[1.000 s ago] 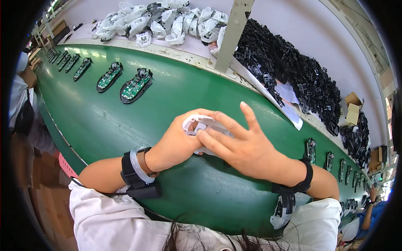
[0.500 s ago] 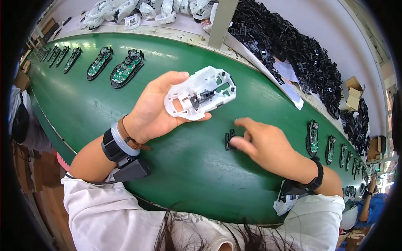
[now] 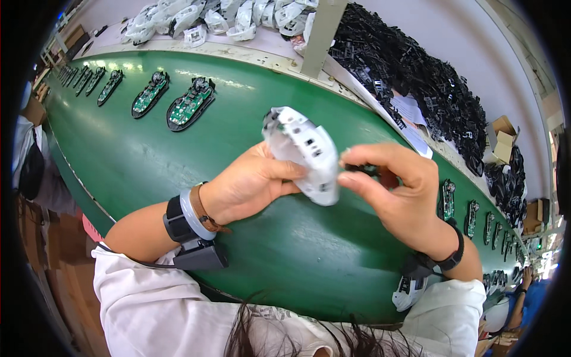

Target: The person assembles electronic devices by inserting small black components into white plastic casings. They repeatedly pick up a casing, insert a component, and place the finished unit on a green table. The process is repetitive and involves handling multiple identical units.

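My left hand (image 3: 253, 181) is closed on a white plastic computer mouse shell (image 3: 306, 149), now tilted up on edge so that its side with small dark slots shows. Thumb and fingers of my right hand (image 3: 398, 187) pinch a small black plastic part (image 3: 364, 169) right beside the shell's right edge. Whether that part touches the shell I cannot tell. The part's shape is mostly hidden by the fingers. Beneath both hands lies the green work surface (image 3: 285, 256).
Black mouse bases with green circuit boards (image 3: 191, 106) stand in a row at the far left; more (image 3: 448, 199) run along the right. White shells (image 3: 238, 21) and a heap of black parts (image 3: 404, 65) lie at the back. Another white shell (image 3: 409, 291) is near my right forearm.
My right hand has picked up the small black part from the green surface and brought it up to the shell. My left hand has turned the shell onto its edge and moved it right.
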Tool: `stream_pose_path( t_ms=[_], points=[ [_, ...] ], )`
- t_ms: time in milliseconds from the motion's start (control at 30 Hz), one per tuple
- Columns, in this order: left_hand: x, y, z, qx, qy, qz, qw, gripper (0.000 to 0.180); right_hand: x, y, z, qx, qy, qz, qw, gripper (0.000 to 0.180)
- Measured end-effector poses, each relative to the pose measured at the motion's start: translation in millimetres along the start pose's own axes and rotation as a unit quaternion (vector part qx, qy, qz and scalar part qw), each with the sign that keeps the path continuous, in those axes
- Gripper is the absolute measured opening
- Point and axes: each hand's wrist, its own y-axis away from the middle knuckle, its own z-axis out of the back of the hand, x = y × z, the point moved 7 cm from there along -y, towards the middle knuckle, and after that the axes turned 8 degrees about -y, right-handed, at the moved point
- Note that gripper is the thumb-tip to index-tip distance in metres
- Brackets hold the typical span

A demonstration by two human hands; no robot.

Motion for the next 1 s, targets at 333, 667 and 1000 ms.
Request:
stream_pose_path(
  t_ms=[333, 667, 1000],
  points=[
    [-4, 8, 0, -0.090, -0.071, -0.033, 0.993, 0.041, 10, -13, -24, 0.000, 0.161, 0.179, 0.971, 0.023],
    [-12, 6, -13, -0.011, -0.006, -0.095, 0.995, 0.055, 13, -12, -15, -0.044, 0.107, 0.200, 0.973, 0.028],
    [-18, 6, -7, -0.011, -0.052, -0.117, 0.992, 0.061, 14, 2, -20, 0.029, 0.209, 0.232, 0.949, 0.038]
  ],
)
